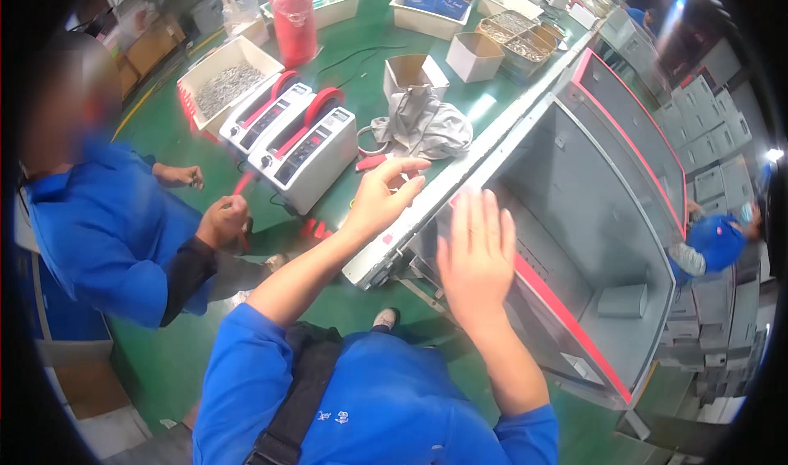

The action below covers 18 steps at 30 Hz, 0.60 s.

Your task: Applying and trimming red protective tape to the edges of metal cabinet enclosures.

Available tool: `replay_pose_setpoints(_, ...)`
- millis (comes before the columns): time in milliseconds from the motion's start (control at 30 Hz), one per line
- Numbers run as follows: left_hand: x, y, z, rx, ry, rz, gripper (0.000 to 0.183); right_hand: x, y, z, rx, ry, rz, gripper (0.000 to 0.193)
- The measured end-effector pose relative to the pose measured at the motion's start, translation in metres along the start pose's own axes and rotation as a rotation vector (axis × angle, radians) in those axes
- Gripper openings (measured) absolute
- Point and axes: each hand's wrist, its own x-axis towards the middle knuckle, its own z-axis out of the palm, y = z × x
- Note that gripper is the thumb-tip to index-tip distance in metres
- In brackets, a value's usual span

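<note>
My left hand hovers over the near end of the white-edged work table, fingers loosely bent and apart, with nothing visible in them. Fingers stretched out together, my right hand lies over the near left edge of a grey metal cabinet, which is open on top. Red tape runs along that edge and passes by my right hand; whether the palm presses on it is hidden. A second grey cabinet with red-taped edges lies beyond the first. A small grey block is inside the nearer cabinet.
Two white tape dispensers stand on the green table, left of a grey cloth. Bins of small metal parts and cardboard boxes sit farther back. At left, a co-worker handles red tape; another person works at far right.
</note>
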Motion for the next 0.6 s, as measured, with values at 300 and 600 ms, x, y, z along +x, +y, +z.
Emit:
replay_pose_setpoints(300,-0.005,0.014,0.018,-0.070,0.071,0.224,0.023,-0.012,0.002,-0.007,0.120,0.051,0.028,0.059)
replay_pose_setpoints(600,-0.001,0.016,0.052,0.223,0.077,0.139,0.026,-0.074,0.042,-0.039,0.028,0.081,0.092,0.046)
